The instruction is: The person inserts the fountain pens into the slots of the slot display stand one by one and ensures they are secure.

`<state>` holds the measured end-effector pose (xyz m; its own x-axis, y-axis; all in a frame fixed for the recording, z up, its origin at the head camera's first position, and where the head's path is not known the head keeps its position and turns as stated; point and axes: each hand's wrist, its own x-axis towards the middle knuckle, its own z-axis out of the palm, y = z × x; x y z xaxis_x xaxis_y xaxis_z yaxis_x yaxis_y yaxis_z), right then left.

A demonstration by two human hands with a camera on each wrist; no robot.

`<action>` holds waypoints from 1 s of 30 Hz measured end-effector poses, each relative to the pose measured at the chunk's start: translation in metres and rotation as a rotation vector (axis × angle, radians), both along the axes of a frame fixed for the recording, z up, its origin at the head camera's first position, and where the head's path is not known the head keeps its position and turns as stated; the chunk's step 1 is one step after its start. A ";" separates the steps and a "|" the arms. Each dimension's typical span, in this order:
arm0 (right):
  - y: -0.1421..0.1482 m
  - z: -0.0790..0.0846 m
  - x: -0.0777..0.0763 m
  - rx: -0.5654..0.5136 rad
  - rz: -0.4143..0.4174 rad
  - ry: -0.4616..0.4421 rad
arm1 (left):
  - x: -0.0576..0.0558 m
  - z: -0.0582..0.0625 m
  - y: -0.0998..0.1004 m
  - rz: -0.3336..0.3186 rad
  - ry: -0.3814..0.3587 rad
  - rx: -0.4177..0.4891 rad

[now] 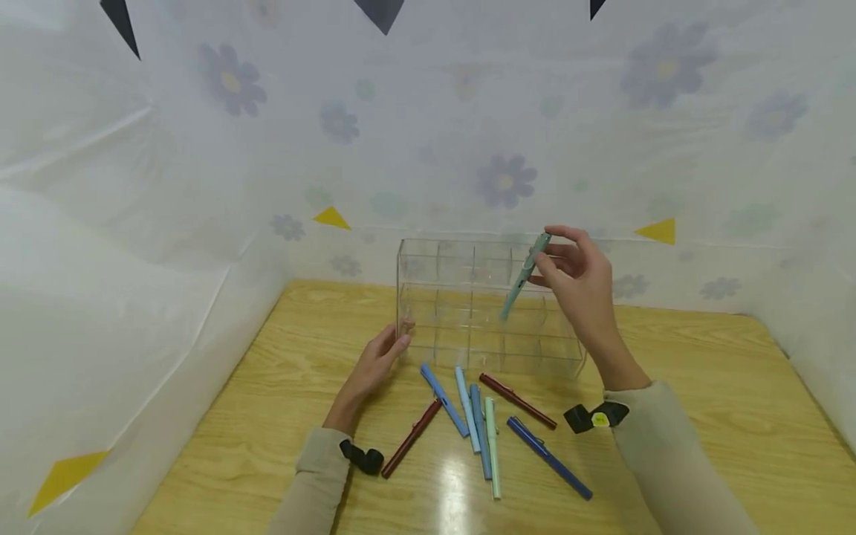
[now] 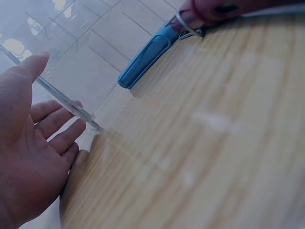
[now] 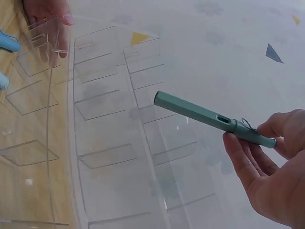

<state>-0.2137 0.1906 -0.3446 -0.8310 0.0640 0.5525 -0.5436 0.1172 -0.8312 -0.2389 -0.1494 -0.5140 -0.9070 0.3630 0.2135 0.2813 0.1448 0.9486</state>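
Note:
My right hand point(image 1: 580, 279) pinches a teal green pen point(image 1: 524, 276) between thumb and fingers, tilted over the front of a clear acrylic organizer point(image 1: 487, 349). In the right wrist view the pen point(image 3: 195, 112) has a wire clip near the fingertips, and its long end points at the compartments. My left hand point(image 1: 376, 364) rests at the organizer's left side. Its fingers lie loosely along the clear side panel in the left wrist view, the thumb point(image 2: 35, 67) extended. The organizer stands upright on the table, its cells facing me.
Several pens lie on the wooden table point(image 1: 702, 416) before the organizer: dark red point(image 1: 518, 401), point(image 1: 412, 438) another dark red pen, a light green pen point(image 1: 493, 446), a dark blue pen point(image 1: 550, 458) and lighter blue pens point(image 1: 444, 400). A flowered sheet point(image 1: 428, 134) hangs behind.

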 end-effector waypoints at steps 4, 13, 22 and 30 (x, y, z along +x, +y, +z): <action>-0.006 0.011 -0.008 -0.068 0.021 0.023 | 0.001 0.000 0.001 0.017 -0.004 -0.017; -0.019 0.031 -0.029 -0.227 0.051 0.058 | 0.002 0.000 0.002 0.021 -0.010 -0.003; -0.038 0.041 -0.054 -0.332 0.023 0.076 | 0.002 0.002 -0.001 0.002 -0.009 0.005; -0.045 0.029 -0.066 -0.229 -0.038 0.020 | 0.012 0.022 0.003 -0.023 -0.026 -0.002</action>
<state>-0.2793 0.1457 -0.3154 -0.8149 0.2208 0.5359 -0.5586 -0.0528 -0.8277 -0.2266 -0.1467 -0.4919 -0.9037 0.3842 0.1893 0.2598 0.1405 0.9554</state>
